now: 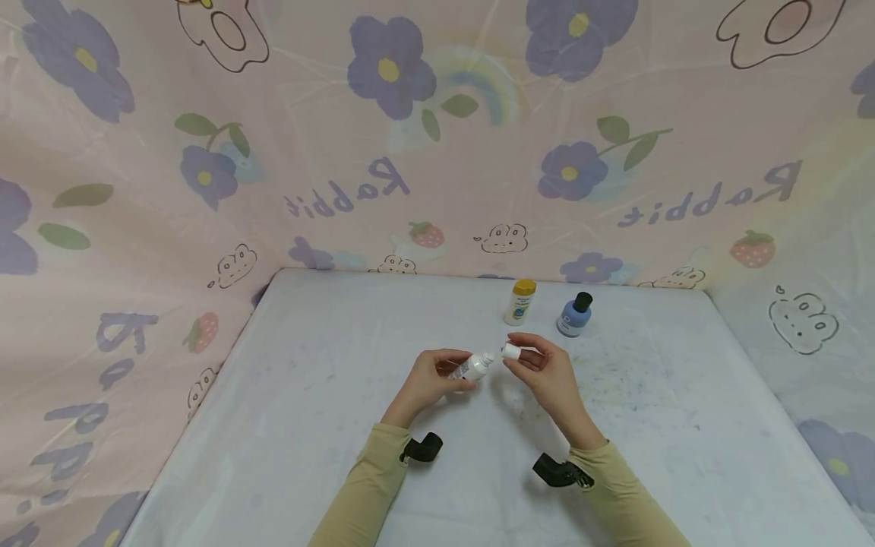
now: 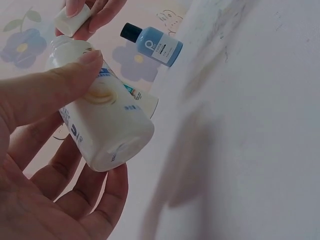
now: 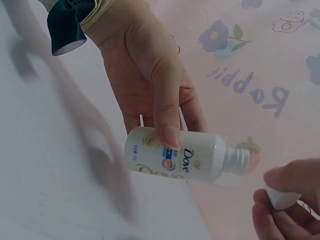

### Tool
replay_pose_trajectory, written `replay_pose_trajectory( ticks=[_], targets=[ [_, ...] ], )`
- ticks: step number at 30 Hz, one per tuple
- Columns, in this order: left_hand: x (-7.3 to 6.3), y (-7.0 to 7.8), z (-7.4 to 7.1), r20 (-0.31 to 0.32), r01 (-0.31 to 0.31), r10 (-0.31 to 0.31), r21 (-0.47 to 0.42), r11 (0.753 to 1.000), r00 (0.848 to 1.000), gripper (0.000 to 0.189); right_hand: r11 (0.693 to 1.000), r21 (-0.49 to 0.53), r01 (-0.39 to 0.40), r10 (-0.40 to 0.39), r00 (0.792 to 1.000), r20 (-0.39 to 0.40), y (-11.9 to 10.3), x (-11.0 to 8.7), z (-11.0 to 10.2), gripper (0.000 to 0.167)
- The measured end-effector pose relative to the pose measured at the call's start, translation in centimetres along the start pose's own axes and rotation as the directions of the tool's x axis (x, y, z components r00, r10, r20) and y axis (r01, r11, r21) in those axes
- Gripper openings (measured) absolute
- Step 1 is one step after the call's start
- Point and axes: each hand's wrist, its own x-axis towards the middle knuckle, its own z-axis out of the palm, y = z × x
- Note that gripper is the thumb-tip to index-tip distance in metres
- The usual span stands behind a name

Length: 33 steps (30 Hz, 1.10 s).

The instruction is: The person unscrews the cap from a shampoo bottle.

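A small white Dove bottle (image 3: 195,155) lies tilted in my left hand (image 1: 433,377), gripped between thumb and fingers. Its threaded neck (image 3: 236,161) is bare and points toward my right hand (image 1: 547,372). Between the right thumb and fingers I pinch a white screw cap (image 1: 510,351), held a short way apart from the neck. In the left wrist view the bottle's base (image 2: 125,150) faces the camera, and the cap (image 2: 72,21) shows beyond the neck. Both hands are above the white table.
Behind the hands stand a white bottle with a yellow cap (image 1: 521,302) and a blue bottle with a black cap (image 1: 574,315). A white cloth covers the table (image 1: 307,365). Patterned curtain (image 1: 465,152) hangs along the back and sides.
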Motion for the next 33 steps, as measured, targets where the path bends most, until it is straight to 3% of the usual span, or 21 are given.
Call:
replay_pose_trajectory(
  ticks=[9, 14, 16, 21, 33],
  targets=[
    [-0.1, -0.1, -0.3, 0.001, -0.005, 0.005, -0.023, 1.0, 1.0, 0.044, 0.99, -0.134, 0.052, -0.055, 0.998, -0.024, 1.2, 0.4, -0.1, 0.035],
    [-0.1, -0.2, -0.5, -0.008, -0.003, 0.003, -0.025, 1.0, 1.0, 0.044, 0.966, -0.257, 0.008, -0.022, 0.999, -0.049, -0.1, 0.3, 0.4, 0.033],
    [0.2, -1.2, -0.6, -0.022, 0.005, -0.005, -0.019, 1.0, 1.0, 0.044, 0.962, -0.274, -0.014, 0.0, 0.999, -0.054, -0.3, 0.5, 0.5, 0.033],
    [1.0, -4.0, -0.9, -0.064, 0.024, -0.024, -0.011, 1.0, 0.998, 0.047, 0.962, -0.271, -0.041, 0.027, 0.998, -0.053, 1.2, 1.2, 0.2, 0.036],
    [0.8, -4.0, -3.2, -0.115, 0.055, -0.058, -0.028, 0.998, 0.992, 0.048, 0.974, -0.228, 0.0, -0.002, 1.0, -0.008, 2.3, 2.9, 1.1, 0.03]
  ],
)
